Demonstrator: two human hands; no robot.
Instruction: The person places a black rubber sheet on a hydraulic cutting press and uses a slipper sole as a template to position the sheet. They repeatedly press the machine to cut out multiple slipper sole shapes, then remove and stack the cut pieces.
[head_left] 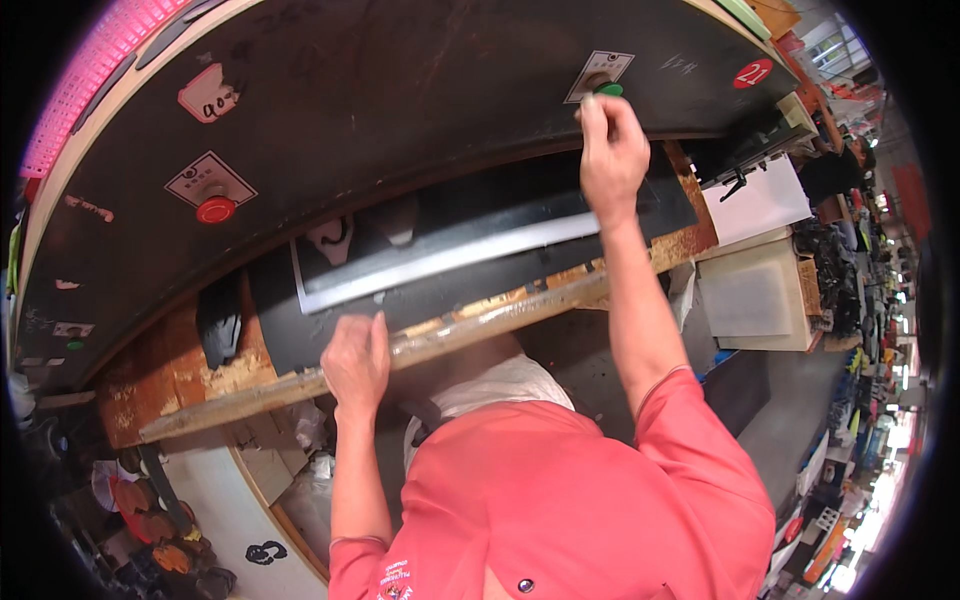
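Closest to you, below both grips, is your red shirt [560, 480]. Your left grip [355, 362] is by the front edge of the bench [170, 365], fingers bent and thumb standing apart; it is blurred, and you can't tell whether it has closed on anything. To its left, a few dark flat pieces [222, 325] lie on the worn brown wood. Just past it, a black board [350, 285] covers much of the surface, with a pale strip [450, 262] slanting across it between your two grips. Beyond the strip, ahead of your left grip, sit two greyish pieces [328, 240], partly shaded.

Your right grip [614, 165] is raised farther out, fingers curled, right at the green button [608, 90] on the dark panel [420, 90]; whether it presses or pinches anything, you can't tell. Right of that grip, a white sheet [757, 200] lies beyond the bench's end. Ahead and left of your left grip, the same panel carries a red button [215, 208]. Farthest off on that side, a pink mesh basket [95, 75] shows behind the panel's pale rim.
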